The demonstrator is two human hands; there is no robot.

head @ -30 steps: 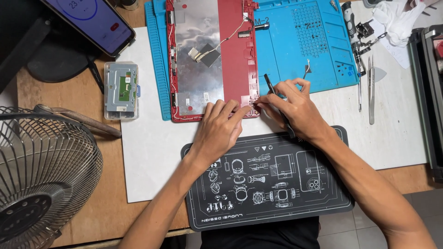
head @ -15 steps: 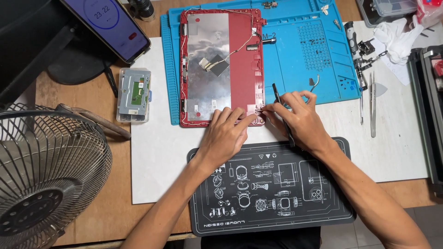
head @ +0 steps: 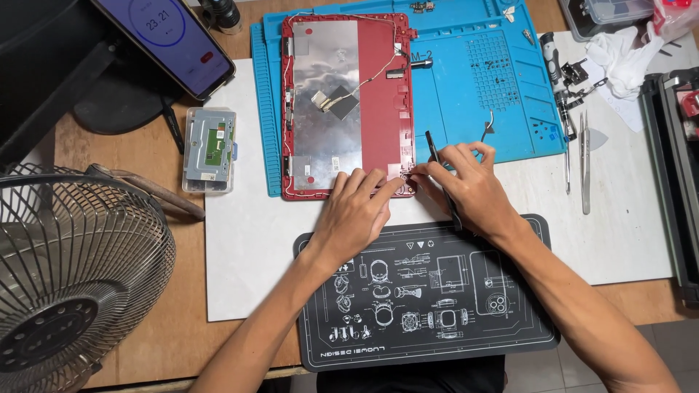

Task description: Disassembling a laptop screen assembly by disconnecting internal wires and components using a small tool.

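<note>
A red laptop lid shell with a silver foil inner panel lies on a blue work mat. My left hand rests at the shell's near right corner, fingertips pressing its edge. My right hand is just beside it, fingertips at the same corner, gripping a thin black tool that slants between the fingers. A thin wire crosses the foil panel.
A black printed mat lies under my wrists on a white sheet. Tweezers and small metal parts lie right. A grey touchpad module, a phone and a wire fan stand left.
The view has shifted, so everything sits lower and further right in frame. Both hands stay at the red shell's near right corner, with only small finger movements.
</note>
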